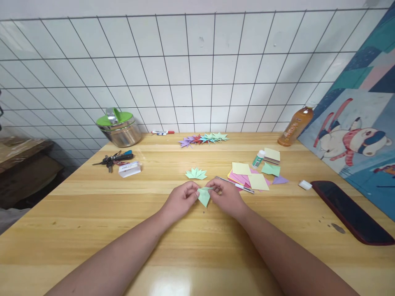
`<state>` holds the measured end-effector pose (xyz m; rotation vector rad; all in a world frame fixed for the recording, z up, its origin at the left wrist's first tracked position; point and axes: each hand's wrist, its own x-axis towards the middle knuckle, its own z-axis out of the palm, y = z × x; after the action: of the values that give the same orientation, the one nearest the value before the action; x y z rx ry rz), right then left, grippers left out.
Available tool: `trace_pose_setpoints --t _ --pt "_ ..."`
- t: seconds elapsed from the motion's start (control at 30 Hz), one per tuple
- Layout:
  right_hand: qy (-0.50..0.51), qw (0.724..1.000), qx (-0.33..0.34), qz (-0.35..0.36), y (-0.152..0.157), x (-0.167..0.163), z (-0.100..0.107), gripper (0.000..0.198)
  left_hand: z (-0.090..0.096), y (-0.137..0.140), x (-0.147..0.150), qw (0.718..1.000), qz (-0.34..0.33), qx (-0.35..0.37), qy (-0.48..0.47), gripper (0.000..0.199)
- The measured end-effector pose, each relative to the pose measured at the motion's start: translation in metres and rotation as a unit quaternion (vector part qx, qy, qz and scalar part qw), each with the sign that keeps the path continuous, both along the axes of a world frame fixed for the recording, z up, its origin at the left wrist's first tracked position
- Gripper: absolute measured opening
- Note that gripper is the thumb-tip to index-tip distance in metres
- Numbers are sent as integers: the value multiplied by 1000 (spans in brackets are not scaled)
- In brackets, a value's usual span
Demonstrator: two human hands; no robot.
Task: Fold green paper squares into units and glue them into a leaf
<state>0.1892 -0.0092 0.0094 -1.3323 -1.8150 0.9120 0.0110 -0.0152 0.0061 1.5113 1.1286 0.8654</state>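
Between my hands is a small piece of green folded paper (204, 197), its point facing me. My left hand (182, 198) pinches its left corner between thumb and fingers. On the other side, my right hand (226, 197) grips the right corner the same way. Just beyond them lies a pale green paper fan of pointed folds (196, 174). A pen (245, 188) and a pile of pink and yellow paper squares (259, 181) are right of my right hand. The undersides of the fingers are partly hidden.
A glue stick (258, 158), a phone (352, 211) and a drink bottle (296, 126) are on the right. Keys (115, 159) and a green-lidded metal pot (121, 130) stand left. Coloured folded-paper pieces (203, 139) line the back, near a marker (163, 132).
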Motion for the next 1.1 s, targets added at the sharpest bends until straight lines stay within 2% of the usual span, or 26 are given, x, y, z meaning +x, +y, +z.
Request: trace_pose_setpoints --t 0.13,0.2,0.37,0.43,0.53,0.63,0.73,0.93,1.0,1.1 --pt "18 999 -30 24 -1 0 -2 11 4 0 3 997 9 -51 -48 22" --pt "3 999 -19 35 -2 1 -1 14 5 1 3 996 15 -60 -61 24" --pt "-69 985 121 101 -4 10 5 41 5 6 -3 989 24 -108 -98 31" --pt "-89 974 164 128 -3 14 6 42 6 7 -6 985 24 -123 -117 32" --pt "-89 969 189 129 0 16 4 35 6 8 -7 983 15 -137 -125 34" --pt "-79 972 191 112 2 14 2 28 5 9 -8 982 1 -145 -123 39" --pt "-73 973 198 98 2 12 2 23 5 9 -7 982 -5 -139 -125 35" --pt "-69 967 226 100 -1 10 6 13 7 6 -6 987 -27 -126 -93 36" --pt "-54 972 211 84 -2 8 5 18 8 6 -6 989 -34 -113 -86 39" --pt "13 988 139 58 -3 3 1 42 8 6 -6 989 -39 -110 -86 37"
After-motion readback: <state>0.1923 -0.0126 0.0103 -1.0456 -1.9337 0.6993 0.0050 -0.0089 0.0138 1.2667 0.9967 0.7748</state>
